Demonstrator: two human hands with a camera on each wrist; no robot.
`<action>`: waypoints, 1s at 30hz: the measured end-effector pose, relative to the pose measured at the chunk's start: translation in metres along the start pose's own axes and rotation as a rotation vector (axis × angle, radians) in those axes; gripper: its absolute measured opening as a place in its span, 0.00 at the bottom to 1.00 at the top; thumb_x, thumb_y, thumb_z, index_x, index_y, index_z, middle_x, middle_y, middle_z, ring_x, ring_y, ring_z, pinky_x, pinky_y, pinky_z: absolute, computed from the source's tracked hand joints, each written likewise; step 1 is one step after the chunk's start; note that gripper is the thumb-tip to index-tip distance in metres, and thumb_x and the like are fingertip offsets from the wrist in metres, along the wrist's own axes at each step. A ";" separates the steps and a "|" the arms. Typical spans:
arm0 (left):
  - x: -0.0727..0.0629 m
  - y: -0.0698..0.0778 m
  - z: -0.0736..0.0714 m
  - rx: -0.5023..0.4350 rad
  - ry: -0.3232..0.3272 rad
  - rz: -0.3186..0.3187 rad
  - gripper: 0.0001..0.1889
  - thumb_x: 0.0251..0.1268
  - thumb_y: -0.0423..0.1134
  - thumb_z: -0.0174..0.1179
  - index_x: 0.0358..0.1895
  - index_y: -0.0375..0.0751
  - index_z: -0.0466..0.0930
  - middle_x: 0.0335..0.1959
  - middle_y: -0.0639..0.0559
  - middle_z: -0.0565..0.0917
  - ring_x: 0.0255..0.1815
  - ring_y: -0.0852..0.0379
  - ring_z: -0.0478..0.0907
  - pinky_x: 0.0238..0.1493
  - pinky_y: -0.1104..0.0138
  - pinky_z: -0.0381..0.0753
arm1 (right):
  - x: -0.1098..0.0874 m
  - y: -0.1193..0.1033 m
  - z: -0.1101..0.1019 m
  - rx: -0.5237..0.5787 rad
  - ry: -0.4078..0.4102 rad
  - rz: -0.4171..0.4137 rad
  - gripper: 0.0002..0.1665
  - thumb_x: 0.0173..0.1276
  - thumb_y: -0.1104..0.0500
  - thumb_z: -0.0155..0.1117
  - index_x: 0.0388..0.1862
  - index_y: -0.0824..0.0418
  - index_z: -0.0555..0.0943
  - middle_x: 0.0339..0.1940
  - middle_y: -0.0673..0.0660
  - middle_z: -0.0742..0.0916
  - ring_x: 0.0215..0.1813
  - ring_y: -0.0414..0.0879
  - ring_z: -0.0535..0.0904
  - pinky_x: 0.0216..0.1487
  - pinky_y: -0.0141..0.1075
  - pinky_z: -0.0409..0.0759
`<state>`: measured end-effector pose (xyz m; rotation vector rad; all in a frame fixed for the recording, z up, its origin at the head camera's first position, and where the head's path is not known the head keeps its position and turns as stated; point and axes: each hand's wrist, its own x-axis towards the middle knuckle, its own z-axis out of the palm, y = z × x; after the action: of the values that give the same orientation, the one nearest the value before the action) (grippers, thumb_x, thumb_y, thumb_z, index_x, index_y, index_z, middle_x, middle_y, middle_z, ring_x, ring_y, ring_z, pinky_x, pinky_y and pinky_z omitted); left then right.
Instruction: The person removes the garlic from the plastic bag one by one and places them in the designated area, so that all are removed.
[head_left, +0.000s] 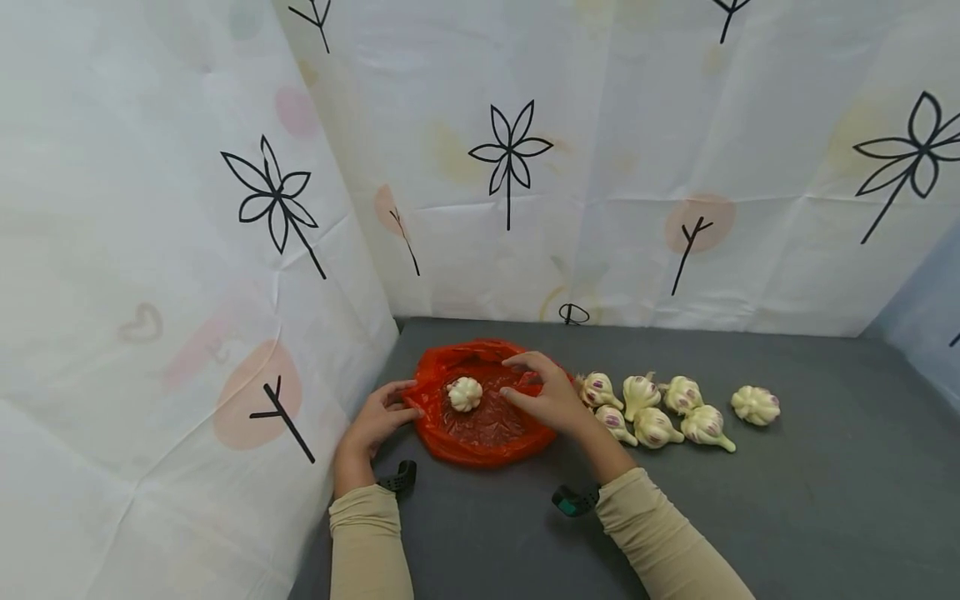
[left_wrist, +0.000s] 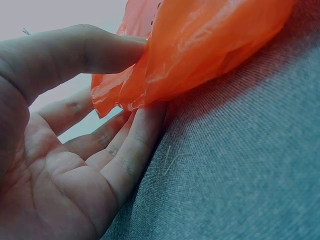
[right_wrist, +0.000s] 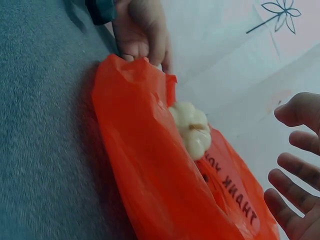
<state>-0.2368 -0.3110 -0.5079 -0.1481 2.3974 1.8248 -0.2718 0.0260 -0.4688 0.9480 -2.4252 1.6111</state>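
A red plastic bag [head_left: 480,454] sits on the grey table with its mouth spread wide. My left hand [head_left: 378,421] holds the bag's left edge; in the left wrist view the film [left_wrist: 200,55] lies between thumb and fingers. Within the bag's mouth, toward the left, shows a whitish garlic bulb [head_left: 465,394]; the right wrist view has this bulb [right_wrist: 191,129] showing past the bag's rim. Over the right side of the bag is my right hand [head_left: 551,396], its fingers spread apart and holding nothing.
Several garlic bulbs [head_left: 656,427] with purple streaks lie grouped right of the bag, and a single bulb [head_left: 755,406] sits farther right. A white printed cloth [head_left: 600,167] hangs behind the grey table [head_left: 825,500] and along its left side.
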 end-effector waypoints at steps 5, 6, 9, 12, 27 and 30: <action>0.000 -0.002 0.000 0.007 0.001 0.006 0.34 0.69 0.33 0.71 0.77 0.42 0.71 0.76 0.37 0.74 0.70 0.43 0.79 0.63 0.63 0.81 | 0.007 -0.001 0.011 0.011 -0.016 -0.007 0.24 0.71 0.59 0.75 0.65 0.59 0.82 0.65 0.64 0.83 0.64 0.65 0.78 0.63 0.66 0.78; 0.001 -0.003 -0.001 0.013 0.000 0.011 0.34 0.70 0.34 0.71 0.77 0.42 0.71 0.75 0.37 0.74 0.69 0.43 0.79 0.62 0.64 0.81 | 0.008 -0.001 0.013 0.015 -0.019 -0.001 0.24 0.71 0.59 0.75 0.65 0.59 0.82 0.65 0.64 0.83 0.65 0.66 0.78 0.63 0.66 0.78; 0.001 -0.003 -0.001 0.023 -0.004 0.020 0.34 0.70 0.34 0.71 0.77 0.41 0.71 0.75 0.36 0.74 0.68 0.43 0.79 0.61 0.65 0.82 | 0.011 -0.001 0.020 0.012 -0.021 0.014 0.24 0.71 0.59 0.76 0.64 0.59 0.82 0.65 0.63 0.83 0.65 0.64 0.79 0.64 0.64 0.78; 0.001 -0.003 -0.002 0.022 -0.002 0.013 0.34 0.70 0.34 0.71 0.77 0.41 0.71 0.76 0.36 0.74 0.69 0.42 0.79 0.62 0.64 0.81 | 0.015 0.001 0.027 -0.004 -0.023 0.022 0.23 0.70 0.61 0.76 0.63 0.58 0.83 0.65 0.63 0.83 0.65 0.63 0.79 0.65 0.64 0.78; 0.003 -0.003 0.000 0.025 0.003 0.003 0.34 0.69 0.33 0.71 0.77 0.43 0.72 0.77 0.37 0.73 0.69 0.43 0.79 0.60 0.65 0.81 | 0.029 0.009 0.056 -0.112 -0.118 0.053 0.28 0.69 0.56 0.78 0.65 0.59 0.82 0.64 0.55 0.82 0.64 0.51 0.80 0.66 0.51 0.81; 0.002 -0.002 0.000 0.026 0.005 0.003 0.34 0.69 0.33 0.71 0.77 0.42 0.72 0.77 0.36 0.72 0.70 0.42 0.79 0.59 0.66 0.82 | 0.031 0.011 0.061 -0.136 -0.132 0.059 0.30 0.69 0.54 0.78 0.67 0.59 0.81 0.65 0.55 0.82 0.64 0.51 0.80 0.66 0.51 0.81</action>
<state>-0.2383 -0.3111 -0.5099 -0.1462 2.4253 1.7957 -0.2865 -0.0371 -0.4931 0.9987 -2.6353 1.4212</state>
